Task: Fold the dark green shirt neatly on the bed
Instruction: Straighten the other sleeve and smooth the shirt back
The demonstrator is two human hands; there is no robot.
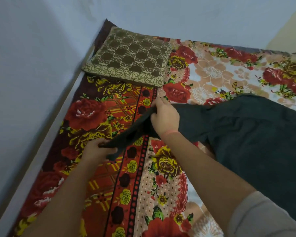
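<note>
The dark green shirt [246, 137] lies spread over the right half of the bed [212, 74], which is covered by a red, yellow and white floral sheet. One edge of the shirt is pulled out to the left as a taut band. My left hand [99, 149] pinches the near end of that band. My right hand [164, 117] grips its far end, with a pink thread around the wrist. The shirt's right part runs out of frame.
A brown cushion [128, 55] with a pale lattice pattern lies at the bed's far left corner. A pale blue wall [32, 74] runs along the left side and the back of the bed. Bare floral sheet lies in front of my hands.
</note>
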